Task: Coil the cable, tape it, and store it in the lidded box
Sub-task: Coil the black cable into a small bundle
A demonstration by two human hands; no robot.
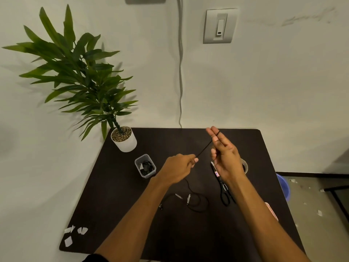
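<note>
A thin black cable [204, 149] runs taut between my two hands above the dark table [117, 205]. My left hand [179, 168] pinches it with closed fingers. My right hand [224, 156] stands upright with straight fingers, and the cable loops over them near the tips. The rest of the cable [196, 202] lies in loose loops on the table below, with small white tags on it. A small clear box [145, 166] without a lid sits to the left, with a coiled black cable inside. A tape roll [245, 165] shows partly behind my right wrist.
Black-handled scissors [223, 188] lie under my right forearm. A potted plant [123, 138] stands at the table's back left corner. White paper scraps [72, 234] lie at the front left corner. A blue tub [284, 188] sits on the floor to the right.
</note>
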